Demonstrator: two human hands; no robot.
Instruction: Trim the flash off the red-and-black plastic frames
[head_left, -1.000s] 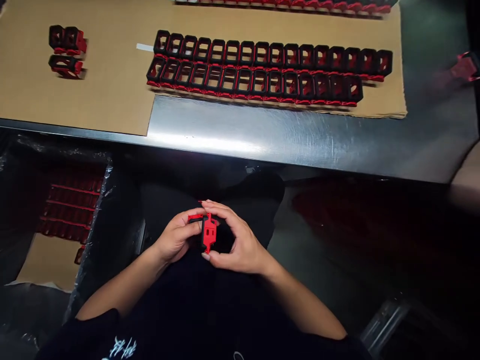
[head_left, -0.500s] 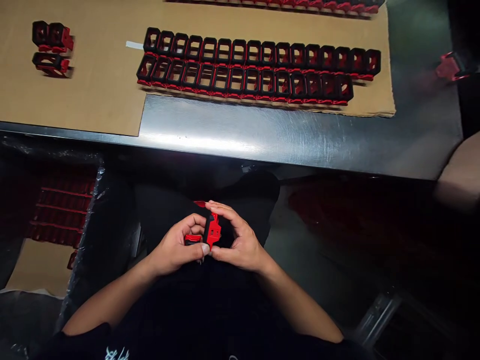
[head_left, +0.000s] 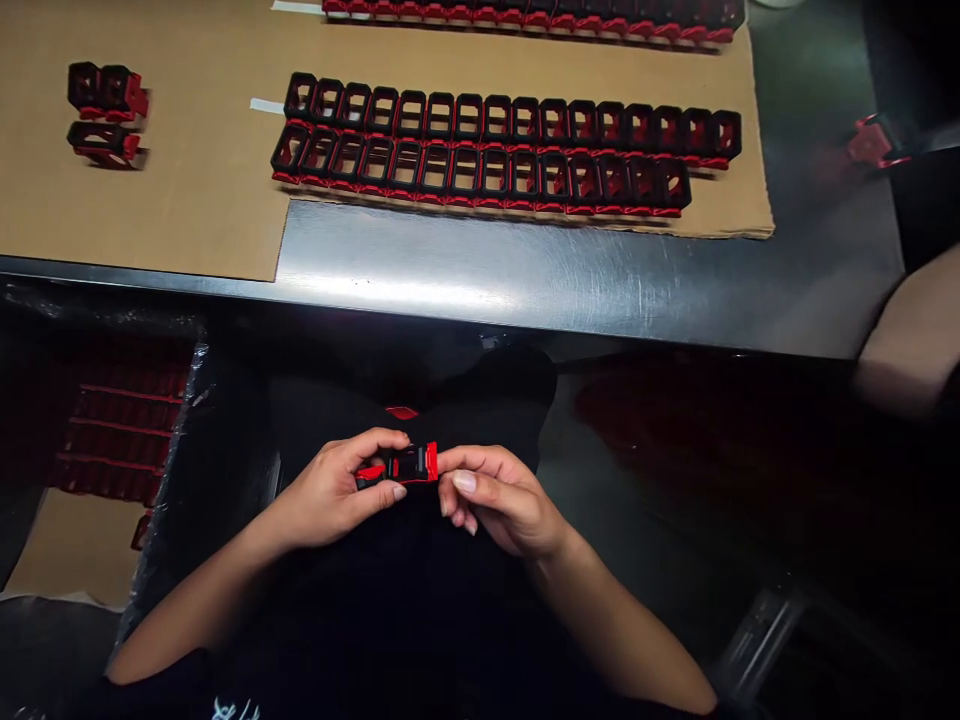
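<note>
Between the thumb and fingers of my left hand point(head_left: 341, 490) is a red-and-black plastic part point(head_left: 409, 462), held above my lap with its red end to the right. Another red-and-black piece point(head_left: 370, 473) shows inside the same hand; whether it is separate or joined, I cannot tell. The index finger of my right hand point(head_left: 506, 500) is stretched out and touches the part's red end. Its thumb lies apart from the part, and the other fingers are loosely bent. A small red piece point(head_left: 402, 412) rests on the dark clothing just beyond my hands.
Rows of black-and-red frames point(head_left: 480, 150) stand on cardboard point(head_left: 210, 200) over a metal table point(head_left: 450, 255). Several more frames point(head_left: 105, 90) sit at left. A plastic-lined box point(head_left: 90, 520) holds red parts at lower left. Another person's arm point(head_left: 919, 330) and a red part point(head_left: 874, 142) are at right.
The part has turned from upright to lying sideways in my left hand. My right hand has let go its grip and drawn right, leaving its index finger against the end.
</note>
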